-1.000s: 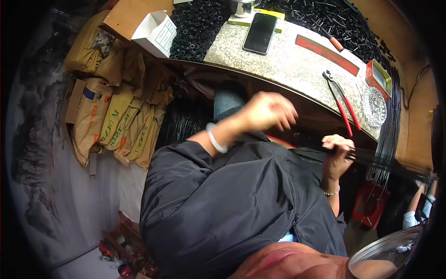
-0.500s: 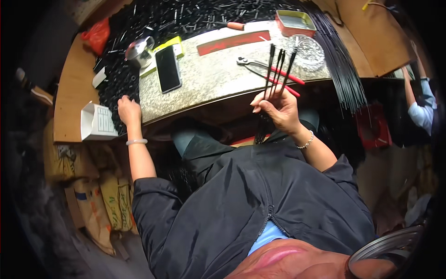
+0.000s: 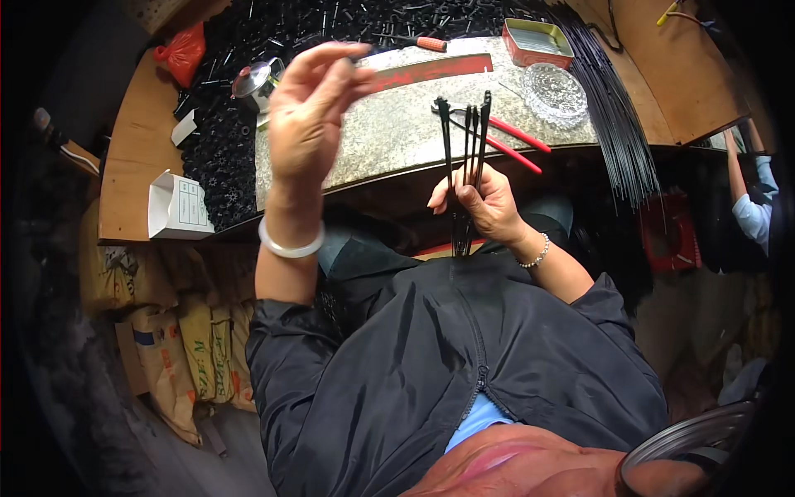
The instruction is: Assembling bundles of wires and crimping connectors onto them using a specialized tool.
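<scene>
right hand (image 3: 484, 203): fingers clamped on black rods (image 3: 469, 124), tips (image 3: 486, 99) apparently fitted, before the tabletop (image 3: 389, 120). left hand (image 3: 306, 120) raised; its fingers' grip cannot be determined. many loose parts (image 3: 219, 166) await use.

The left fingers (image 3: 331, 55) are blurred, and the right fingers (image 3: 440, 195) partly hide the black rods (image 3: 484, 114).
</scene>
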Demonstrator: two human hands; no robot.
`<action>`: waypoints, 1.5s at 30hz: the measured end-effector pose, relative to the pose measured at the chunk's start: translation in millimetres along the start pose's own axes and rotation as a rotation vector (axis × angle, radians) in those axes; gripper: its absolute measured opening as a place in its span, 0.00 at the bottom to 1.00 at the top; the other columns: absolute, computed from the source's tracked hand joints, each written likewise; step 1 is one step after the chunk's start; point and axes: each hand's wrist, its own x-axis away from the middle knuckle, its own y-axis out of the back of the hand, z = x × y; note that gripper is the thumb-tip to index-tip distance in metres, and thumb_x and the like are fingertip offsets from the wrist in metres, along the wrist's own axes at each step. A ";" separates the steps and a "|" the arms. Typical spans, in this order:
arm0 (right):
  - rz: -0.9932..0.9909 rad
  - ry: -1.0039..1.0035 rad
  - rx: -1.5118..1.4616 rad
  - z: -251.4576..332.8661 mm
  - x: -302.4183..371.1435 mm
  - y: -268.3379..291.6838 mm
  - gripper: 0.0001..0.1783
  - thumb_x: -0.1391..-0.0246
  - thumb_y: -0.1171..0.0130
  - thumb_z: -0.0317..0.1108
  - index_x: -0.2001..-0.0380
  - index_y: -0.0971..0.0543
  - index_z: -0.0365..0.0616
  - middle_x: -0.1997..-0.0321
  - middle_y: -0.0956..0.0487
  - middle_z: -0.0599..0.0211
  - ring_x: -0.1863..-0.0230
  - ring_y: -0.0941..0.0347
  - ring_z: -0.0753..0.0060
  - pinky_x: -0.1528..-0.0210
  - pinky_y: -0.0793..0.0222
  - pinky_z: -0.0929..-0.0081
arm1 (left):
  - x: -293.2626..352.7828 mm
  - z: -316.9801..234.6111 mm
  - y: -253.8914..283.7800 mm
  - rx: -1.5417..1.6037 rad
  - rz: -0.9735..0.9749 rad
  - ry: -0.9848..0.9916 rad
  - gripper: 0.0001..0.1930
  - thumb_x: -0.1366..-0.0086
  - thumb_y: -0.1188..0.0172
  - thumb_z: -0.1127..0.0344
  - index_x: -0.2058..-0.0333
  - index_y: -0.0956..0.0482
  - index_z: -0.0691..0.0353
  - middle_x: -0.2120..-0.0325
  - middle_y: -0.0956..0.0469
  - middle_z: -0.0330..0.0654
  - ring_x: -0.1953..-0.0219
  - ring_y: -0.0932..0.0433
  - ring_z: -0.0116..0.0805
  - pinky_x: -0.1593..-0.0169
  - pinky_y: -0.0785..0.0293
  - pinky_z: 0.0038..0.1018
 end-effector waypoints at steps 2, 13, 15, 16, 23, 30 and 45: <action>0.032 0.006 0.034 -3.3 -0.8 -1.3 0.14 0.42 0.51 0.42 0.69 0.33 0.40 0.68 0.24 0.55 0.69 0.28 0.72 0.63 0.31 0.76 | -4.8 -1.8 -24.4 0.181 0.127 0.084 0.11 0.37 0.51 0.73 0.56 0.29 0.68 0.58 0.26 0.52 0.61 0.23 0.35 0.56 0.25 0.26; -0.062 -0.070 0.038 4.6 2.7 0.5 0.14 0.42 0.52 0.42 0.66 0.33 0.41 0.68 0.24 0.59 0.69 0.27 0.75 0.63 0.30 0.79 | -1.6 15.2 -55.5 0.228 0.235 0.228 0.14 0.38 0.49 0.72 0.54 0.31 0.71 0.57 0.27 0.54 0.59 0.23 0.35 0.53 0.27 0.26; -0.067 -0.073 0.047 4.9 1.9 0.0 0.14 0.42 0.52 0.41 0.65 0.33 0.41 0.69 0.24 0.60 0.69 0.27 0.75 0.63 0.30 0.79 | -0.6 15.6 -55.2 0.231 0.218 0.248 0.14 0.38 0.49 0.72 0.54 0.30 0.71 0.57 0.27 0.54 0.60 0.23 0.35 0.53 0.27 0.27; -0.071 -0.074 0.045 4.3 2.0 0.5 0.14 0.42 0.52 0.41 0.65 0.33 0.41 0.69 0.24 0.60 0.69 0.27 0.75 0.63 0.30 0.79 | -1.0 17.7 -54.3 0.213 0.225 0.240 0.14 0.38 0.49 0.72 0.55 0.30 0.71 0.57 0.27 0.54 0.59 0.23 0.35 0.52 0.27 0.27; -0.081 -0.068 0.065 6.4 -0.2 -0.6 0.13 0.41 0.52 0.40 0.64 0.32 0.40 0.69 0.24 0.61 0.69 0.28 0.77 0.63 0.31 0.80 | 1.8 22.7 -52.9 0.194 0.242 0.148 0.12 0.40 0.46 0.74 0.57 0.28 0.70 0.63 0.24 0.47 0.62 0.23 0.31 0.57 0.28 0.22; -0.085 -0.086 0.060 4.5 -3.8 -2.4 0.11 0.41 0.52 0.39 0.66 0.33 0.40 0.70 0.24 0.61 0.70 0.28 0.77 0.64 0.31 0.79 | -1.1 13.9 -61.6 0.291 0.148 0.265 0.12 0.42 0.44 0.75 0.58 0.27 0.69 0.64 0.24 0.45 0.63 0.23 0.31 0.58 0.28 0.22; -0.097 -0.080 0.042 4.6 1.4 -1.4 0.12 0.41 0.52 0.40 0.66 0.32 0.41 0.70 0.24 0.62 0.70 0.28 0.77 0.64 0.31 0.80 | 0.5 17.8 -57.8 0.160 0.207 0.198 0.12 0.38 0.48 0.72 0.57 0.28 0.69 0.60 0.25 0.52 0.59 0.24 0.34 0.53 0.28 0.26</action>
